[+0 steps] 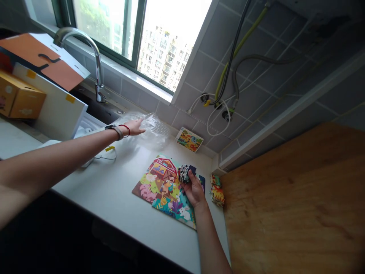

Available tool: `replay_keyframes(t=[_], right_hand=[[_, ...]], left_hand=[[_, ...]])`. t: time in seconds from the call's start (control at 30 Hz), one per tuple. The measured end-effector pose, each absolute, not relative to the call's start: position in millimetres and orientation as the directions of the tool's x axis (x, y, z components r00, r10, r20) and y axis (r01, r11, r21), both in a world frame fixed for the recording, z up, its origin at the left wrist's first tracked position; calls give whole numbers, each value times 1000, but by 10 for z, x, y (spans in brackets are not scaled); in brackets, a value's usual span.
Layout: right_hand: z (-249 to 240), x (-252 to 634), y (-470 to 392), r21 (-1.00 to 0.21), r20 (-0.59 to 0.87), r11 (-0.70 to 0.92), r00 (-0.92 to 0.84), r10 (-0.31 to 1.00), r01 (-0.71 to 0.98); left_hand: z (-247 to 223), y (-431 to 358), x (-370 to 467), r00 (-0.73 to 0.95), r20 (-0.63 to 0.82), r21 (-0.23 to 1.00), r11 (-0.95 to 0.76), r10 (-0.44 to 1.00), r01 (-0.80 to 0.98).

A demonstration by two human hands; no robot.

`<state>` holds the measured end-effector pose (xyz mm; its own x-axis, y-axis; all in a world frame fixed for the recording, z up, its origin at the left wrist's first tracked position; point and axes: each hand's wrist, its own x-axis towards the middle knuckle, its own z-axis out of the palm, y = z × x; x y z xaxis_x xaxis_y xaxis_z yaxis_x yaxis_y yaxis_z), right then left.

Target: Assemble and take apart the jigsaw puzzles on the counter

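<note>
My left hand (134, 127) reaches across the counter to a crumpled clear plastic bag (156, 131) and grips its near side; the bag is partly blurred. In my right hand (195, 190) is a small stack of jigsaw puzzle pieces (184, 173), their edges turned up. Under that hand lies a partly joined farm puzzle (159, 182) with a red barn, pink pigs and a white rabbit. My right hand and the stack hide its right part. A dark blue piece (202, 182) shows just behind my right hand.
A small picture card (189, 139) leans on the tiled wall. More puzzle pieces (217, 196) are stacked by a wooden board (285, 198) at right. To the left are a faucet (98, 68), a sink, a white panel (61, 110) and an orange box (24, 95). Cables hang above.
</note>
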<state>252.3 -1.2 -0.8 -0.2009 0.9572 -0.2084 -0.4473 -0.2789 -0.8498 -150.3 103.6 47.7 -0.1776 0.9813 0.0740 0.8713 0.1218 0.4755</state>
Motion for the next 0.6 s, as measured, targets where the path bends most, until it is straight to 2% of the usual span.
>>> replay_keyframes(t=[0.13, 0.27, 0.33, 0.4, 0.53, 0.6], right_hand=[[-13, 2537, -1, -848, -212, -285, -207, 955, -448], [25, 2536, -10, -838, -219, -299, -220, 951, -457], [36, 2537, -13, -833, -225, -308, -228, 947, -459], [37, 2539, -13, -829, -237, -320, -231, 944, -459], [33, 2538, -7, -820, -251, -335, -234, 939, -465], [36, 2538, -5, -815, -247, -335, -240, 939, -472]], left_hand=[[478, 906, -1411, -32, 0, 465, 29, 999, 885], [516, 641, -1139, 322, -39, 526, -255, 946, 812], [598, 520, -996, 398, -74, 494, -313, 914, 811], [717, 455, -884, 422, -2, 347, -395, 906, 850], [893, 535, -786, 474, 283, -21, -488, 834, 872], [887, 632, -768, 550, 316, -145, -534, 773, 833]])
